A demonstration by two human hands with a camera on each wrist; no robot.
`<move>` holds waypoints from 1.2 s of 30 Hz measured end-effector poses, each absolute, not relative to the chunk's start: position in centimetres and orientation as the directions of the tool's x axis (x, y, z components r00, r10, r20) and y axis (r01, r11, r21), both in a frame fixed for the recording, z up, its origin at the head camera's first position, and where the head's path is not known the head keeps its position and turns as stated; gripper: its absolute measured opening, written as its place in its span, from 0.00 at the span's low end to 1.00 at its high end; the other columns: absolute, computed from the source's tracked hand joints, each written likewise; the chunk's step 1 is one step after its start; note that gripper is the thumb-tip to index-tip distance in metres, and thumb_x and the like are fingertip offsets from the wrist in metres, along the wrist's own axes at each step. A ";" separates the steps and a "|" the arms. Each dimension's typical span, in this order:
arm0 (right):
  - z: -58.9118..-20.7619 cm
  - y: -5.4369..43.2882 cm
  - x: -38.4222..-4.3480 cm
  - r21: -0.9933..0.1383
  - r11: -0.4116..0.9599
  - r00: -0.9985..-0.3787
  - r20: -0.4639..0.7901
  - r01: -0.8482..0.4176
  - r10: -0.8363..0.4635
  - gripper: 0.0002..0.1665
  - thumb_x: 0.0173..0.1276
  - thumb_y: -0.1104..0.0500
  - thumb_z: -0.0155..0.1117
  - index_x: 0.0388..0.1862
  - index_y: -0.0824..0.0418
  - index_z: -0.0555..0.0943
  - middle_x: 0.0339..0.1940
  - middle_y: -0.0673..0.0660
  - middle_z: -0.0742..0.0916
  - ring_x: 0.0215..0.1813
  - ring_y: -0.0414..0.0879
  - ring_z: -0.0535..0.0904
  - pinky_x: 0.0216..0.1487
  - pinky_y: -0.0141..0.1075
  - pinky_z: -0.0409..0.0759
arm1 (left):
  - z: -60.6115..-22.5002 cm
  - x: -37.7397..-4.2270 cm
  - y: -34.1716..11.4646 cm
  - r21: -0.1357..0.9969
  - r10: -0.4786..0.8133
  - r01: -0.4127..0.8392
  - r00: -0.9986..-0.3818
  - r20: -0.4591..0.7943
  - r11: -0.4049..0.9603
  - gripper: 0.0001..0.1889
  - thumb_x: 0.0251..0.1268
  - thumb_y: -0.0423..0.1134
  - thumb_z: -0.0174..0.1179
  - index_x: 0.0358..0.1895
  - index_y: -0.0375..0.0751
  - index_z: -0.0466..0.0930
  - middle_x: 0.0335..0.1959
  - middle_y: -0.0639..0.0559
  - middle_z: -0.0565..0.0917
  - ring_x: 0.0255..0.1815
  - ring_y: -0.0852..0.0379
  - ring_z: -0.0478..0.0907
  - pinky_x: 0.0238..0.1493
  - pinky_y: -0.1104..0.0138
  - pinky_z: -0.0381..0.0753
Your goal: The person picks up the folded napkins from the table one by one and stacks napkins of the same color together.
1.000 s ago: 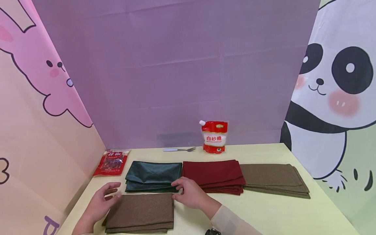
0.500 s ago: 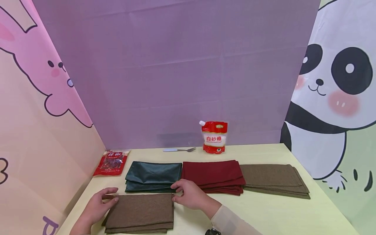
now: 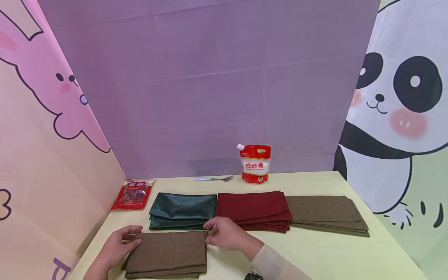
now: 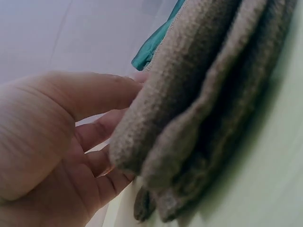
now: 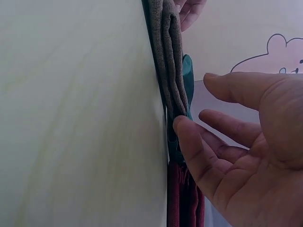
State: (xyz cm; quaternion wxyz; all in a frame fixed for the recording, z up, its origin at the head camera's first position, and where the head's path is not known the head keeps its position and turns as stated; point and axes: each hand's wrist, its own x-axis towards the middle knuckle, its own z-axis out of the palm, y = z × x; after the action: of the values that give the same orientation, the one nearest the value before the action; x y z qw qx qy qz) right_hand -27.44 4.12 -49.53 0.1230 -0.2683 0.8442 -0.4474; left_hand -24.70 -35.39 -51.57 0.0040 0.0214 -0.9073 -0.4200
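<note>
A folded brown cloth [image 3: 168, 252] in several layers lies at the front left of the table. My left hand [image 3: 117, 247] is at its upper left corner; in the left wrist view the thumb [image 4: 102, 92] and fingers lie against the folded edge, partly hidden behind it. At the upper right corner is my right hand [image 3: 227, 233], its fingers loosely bent. One fingertip [image 5: 182, 125] of it meets the cloth's edge in the right wrist view, while the thumb stands apart. Just behind lies a folded dark green cloth [image 3: 185, 206].
A folded dark red cloth [image 3: 252, 206] and another brown folded cloth [image 3: 325, 212] continue the row to the right. Behind them are a fork [image 3: 213, 179] and a standing sugar pouch [image 3: 255, 163]. A red chili packet [image 3: 133, 194] lies at the left wall.
My left hand has shifted slightly down along the brown cloth's left side. The right hand has moved a little lower, its fingers bent slightly more. The cloths stay in place.
</note>
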 end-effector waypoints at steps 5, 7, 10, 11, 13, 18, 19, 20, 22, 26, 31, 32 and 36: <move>-49.6 4.0 -27.4 -0.825 0.457 -0.824 0.019 -0.333 -0.566 0.20 0.63 0.65 0.78 0.54 0.63 0.86 0.45 0.53 0.89 0.40 0.37 0.84 0.36 0.32 0.82 | -51.6 -24.7 -35.3 0.759 -0.029 -0.021 -1.000 -0.003 0.651 0.19 0.61 0.29 0.74 0.57 0.35 0.86 0.49 0.43 0.88 0.45 0.50 0.84 0.46 0.60 0.85; -49.7 4.0 -27.4 -0.820 0.465 -0.824 0.015 -0.334 -0.566 0.20 0.63 0.65 0.79 0.54 0.62 0.86 0.45 0.52 0.89 0.40 0.36 0.84 0.36 0.33 0.82 | -51.6 -24.7 -35.2 0.754 -0.034 -0.026 -0.999 -0.005 0.656 0.19 0.61 0.28 0.74 0.56 0.35 0.86 0.47 0.45 0.88 0.44 0.51 0.83 0.45 0.61 0.85; -49.8 4.0 -27.5 -0.809 0.478 -0.825 0.015 -0.342 -0.565 0.20 0.62 0.64 0.80 0.53 0.61 0.87 0.45 0.50 0.88 0.39 0.35 0.84 0.36 0.32 0.81 | -51.6 -24.7 -35.0 0.755 -0.037 -0.037 -0.999 -0.017 0.655 0.17 0.61 0.28 0.74 0.54 0.36 0.87 0.46 0.46 0.88 0.43 0.51 0.83 0.45 0.60 0.85; -49.8 4.0 -27.4 -0.804 0.483 -0.825 0.016 -0.347 -0.564 0.20 0.62 0.64 0.80 0.53 0.61 0.87 0.46 0.50 0.88 0.39 0.35 0.83 0.37 0.32 0.81 | -51.6 -24.7 -34.9 0.756 -0.038 -0.042 -0.999 -0.022 0.653 0.17 0.61 0.28 0.75 0.53 0.36 0.87 0.45 0.47 0.88 0.43 0.52 0.83 0.45 0.60 0.85; -49.8 4.0 -27.4 -0.796 0.492 -0.826 0.018 -0.354 -0.564 0.20 0.61 0.63 0.81 0.52 0.61 0.87 0.47 0.50 0.88 0.40 0.35 0.83 0.37 0.32 0.81 | -51.6 -24.6 -34.8 0.759 -0.035 -0.044 -0.999 -0.027 0.650 0.16 0.60 0.28 0.75 0.52 0.37 0.88 0.44 0.47 0.88 0.42 0.52 0.83 0.45 0.60 0.85; -49.8 4.1 -27.5 -0.779 0.515 -0.826 0.006 -0.357 -0.564 0.21 0.60 0.63 0.81 0.52 0.60 0.87 0.45 0.49 0.88 0.39 0.36 0.83 0.38 0.32 0.81 | -51.5 -24.6 -34.3 0.771 -0.033 -0.046 -0.999 -0.032 0.636 0.14 0.59 0.27 0.75 0.49 0.38 0.90 0.40 0.50 0.88 0.39 0.53 0.80 0.41 0.64 0.82; -49.8 4.1 -27.5 -0.774 0.521 -0.825 0.004 -0.361 -0.566 0.21 0.60 0.62 0.81 0.53 0.60 0.87 0.44 0.49 0.88 0.38 0.36 0.83 0.38 0.32 0.81 | -51.5 -24.6 -34.3 0.774 -0.033 -0.046 -0.999 -0.032 0.632 0.14 0.59 0.27 0.75 0.48 0.38 0.90 0.39 0.50 0.88 0.38 0.53 0.79 0.40 0.65 0.81; -49.8 4.1 -27.5 -0.769 0.527 -0.824 0.000 -0.362 -0.566 0.21 0.60 0.61 0.82 0.52 0.60 0.87 0.43 0.48 0.87 0.38 0.35 0.83 0.38 0.32 0.81 | -51.5 -24.6 -34.2 0.779 -0.034 -0.046 -0.999 -0.032 0.626 0.13 0.59 0.27 0.75 0.47 0.38 0.90 0.38 0.50 0.88 0.38 0.53 0.79 0.39 0.65 0.81; -49.8 4.1 -27.6 -0.764 0.534 -0.823 -0.007 -0.362 -0.568 0.21 0.60 0.61 0.82 0.52 0.60 0.87 0.42 0.47 0.87 0.37 0.35 0.82 0.39 0.32 0.81 | -51.6 -24.6 -34.1 0.788 -0.031 -0.041 -0.999 -0.027 0.614 0.12 0.59 0.27 0.75 0.46 0.38 0.90 0.37 0.50 0.88 0.37 0.53 0.79 0.39 0.66 0.80; -50.0 4.2 -27.7 -0.769 0.524 -0.818 -0.003 -0.366 -0.575 0.20 0.60 0.61 0.82 0.51 0.61 0.87 0.41 0.47 0.86 0.36 0.34 0.81 0.40 0.32 0.81 | -51.7 -24.8 -34.1 0.806 -0.011 -0.009 -1.000 -0.002 0.592 0.12 0.59 0.28 0.76 0.46 0.38 0.90 0.39 0.49 0.89 0.37 0.53 0.80 0.39 0.67 0.81; -50.1 4.4 -27.8 -0.764 0.526 -0.812 -0.005 -0.373 -0.583 0.21 0.59 0.61 0.82 0.51 0.63 0.87 0.40 0.47 0.86 0.35 0.35 0.80 0.41 0.33 0.81 | -51.9 -24.9 -34.1 0.820 0.001 0.020 -1.000 0.024 0.571 0.12 0.60 0.30 0.76 0.47 0.39 0.89 0.40 0.49 0.90 0.39 0.53 0.83 0.40 0.67 0.82; -50.1 4.4 -27.8 -0.759 0.532 -0.812 -0.008 -0.375 -0.584 0.21 0.59 0.61 0.82 0.51 0.62 0.87 0.39 0.46 0.86 0.35 0.35 0.80 0.41 0.33 0.81 | -51.9 -24.9 -34.1 0.825 -0.006 0.016 -1.000 0.023 0.565 0.12 0.60 0.30 0.76 0.47 0.39 0.89 0.40 0.48 0.90 0.39 0.53 0.84 0.40 0.66 0.82; -50.1 4.4 -27.8 -0.753 0.553 -0.811 -0.043 -0.357 -0.584 0.21 0.56 0.61 0.84 0.48 0.59 0.88 0.35 0.46 0.85 0.35 0.36 0.78 0.40 0.33 0.80 | -51.7 -24.9 -33.8 0.843 -0.034 -0.001 -0.999 0.020 0.537 0.12 0.60 0.30 0.76 0.46 0.38 0.90 0.39 0.48 0.90 0.40 0.53 0.84 0.40 0.66 0.82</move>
State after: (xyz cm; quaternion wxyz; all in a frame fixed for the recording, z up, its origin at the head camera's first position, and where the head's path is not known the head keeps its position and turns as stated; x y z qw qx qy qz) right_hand -27.79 4.40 -50.09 0.1458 -0.2707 0.8690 -0.3877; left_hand -24.90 -33.77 -51.67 0.0172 0.0100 -0.8766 -0.4808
